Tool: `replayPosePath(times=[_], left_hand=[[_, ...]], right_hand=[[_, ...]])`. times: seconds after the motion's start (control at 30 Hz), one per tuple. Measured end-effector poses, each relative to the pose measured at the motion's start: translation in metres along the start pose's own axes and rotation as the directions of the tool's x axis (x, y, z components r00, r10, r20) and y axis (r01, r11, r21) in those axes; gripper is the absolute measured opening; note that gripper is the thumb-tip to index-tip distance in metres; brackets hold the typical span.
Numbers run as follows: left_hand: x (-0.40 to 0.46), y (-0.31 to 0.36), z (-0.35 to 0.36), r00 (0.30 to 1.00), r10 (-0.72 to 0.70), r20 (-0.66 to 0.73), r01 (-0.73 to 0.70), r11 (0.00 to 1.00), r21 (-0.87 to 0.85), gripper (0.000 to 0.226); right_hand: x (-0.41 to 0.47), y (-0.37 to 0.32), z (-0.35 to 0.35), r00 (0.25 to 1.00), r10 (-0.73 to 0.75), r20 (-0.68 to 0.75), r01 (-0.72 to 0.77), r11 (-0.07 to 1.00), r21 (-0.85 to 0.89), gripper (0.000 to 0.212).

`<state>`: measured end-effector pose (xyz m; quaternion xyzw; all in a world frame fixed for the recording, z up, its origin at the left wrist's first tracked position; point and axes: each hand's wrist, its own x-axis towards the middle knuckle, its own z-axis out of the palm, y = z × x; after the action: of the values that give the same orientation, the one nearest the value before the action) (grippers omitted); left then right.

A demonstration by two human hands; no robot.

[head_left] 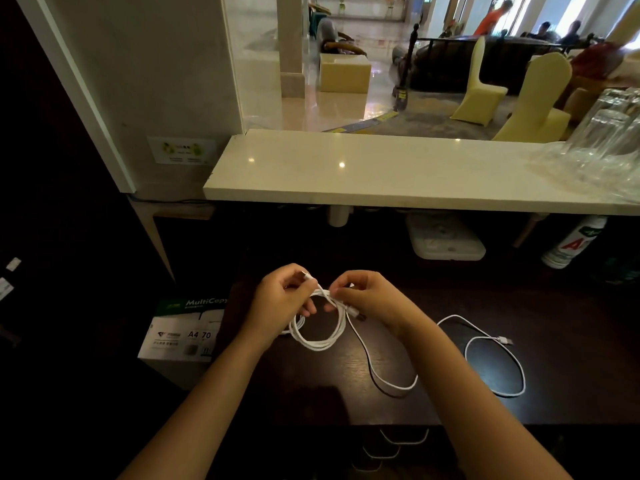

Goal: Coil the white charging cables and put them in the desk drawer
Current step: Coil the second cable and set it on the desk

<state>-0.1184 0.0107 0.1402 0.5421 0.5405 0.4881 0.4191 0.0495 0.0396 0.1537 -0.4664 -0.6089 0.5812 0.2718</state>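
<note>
A white charging cable (317, 342), partly wound into a coil, hangs above the dark desk (485, 299) between both hands. My left hand (282, 296) grips the top of the coil, with a plug end sticking out above its fingers. My right hand (367, 297) pinches the same cable just to the right. A loose tail (391, 386) runs from the coil down onto the desk. A second white cable (498, 362) lies uncoiled on the desk to the right, its plug pointing right. Drawer handles (403, 438) show at the desk's front edge, and the drawers look closed.
A white stone counter (398, 168) overhangs the back of the desk. Under it sit a white lidded box (446, 239) and a white bottle (571, 242). A box of A4 paper (183, 332) stands left of the desk. Clear glasses (602, 133) stand on the counter's right.
</note>
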Motion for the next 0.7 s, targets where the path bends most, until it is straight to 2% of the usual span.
replayPosePath(times=[0.13, 0.2, 0.27, 0.37, 0.43, 0.5, 0.57, 0.7], left_hand=[[0.001, 0.001, -0.001, 0.995, -0.042, 0.090, 0.042, 0.999, -0.002, 0.008], [0.002, 0.000, -0.003, 0.990, -0.084, 0.111, 0.086, 0.996, -0.007, 0.007], [0.003, -0.006, -0.006, 0.974, -0.202, 0.102, 0.210, 0.975, -0.076, 0.021], [-0.001, -0.020, -0.014, 0.877, -0.441, 0.188, 0.479, 0.831, -0.283, 0.027], [-0.008, -0.030, -0.017, 0.826, -0.491, 0.276, 0.563, 0.701, -0.438, 0.026], [-0.013, -0.039, -0.017, 0.830, -0.477, 0.289, 0.551, 0.624, -0.554, 0.025], [-0.015, -0.047, -0.016, 0.836, -0.471, 0.282, 0.537, 0.598, -0.595, 0.025], [-0.017, -0.055, -0.015, 0.852, -0.463, 0.245, 0.512, 0.634, -0.580, 0.022]], right_hand=[[0.001, -0.001, -0.004, 0.994, 0.035, 0.104, -0.024, 0.994, -0.109, 0.012], [0.001, 0.002, 0.000, 0.995, 0.031, 0.095, -0.024, 0.997, -0.076, 0.011], [0.005, 0.008, 0.005, 0.999, 0.030, 0.041, -0.030, 1.000, -0.008, 0.010], [0.011, 0.017, 0.008, 0.996, 0.049, -0.081, -0.041, 0.995, 0.094, 0.009], [0.013, 0.020, 0.009, 0.988, 0.077, -0.133, -0.064, 0.993, 0.101, 0.011], [0.015, 0.023, 0.012, 0.985, 0.102, -0.141, -0.093, 0.993, 0.074, 0.009], [0.018, 0.026, 0.018, 0.985, 0.104, -0.138, -0.101, 0.994, 0.028, 0.005], [0.025, 0.040, 0.028, 0.973, 0.106, -0.207, -0.133, 0.984, -0.118, 0.017]])
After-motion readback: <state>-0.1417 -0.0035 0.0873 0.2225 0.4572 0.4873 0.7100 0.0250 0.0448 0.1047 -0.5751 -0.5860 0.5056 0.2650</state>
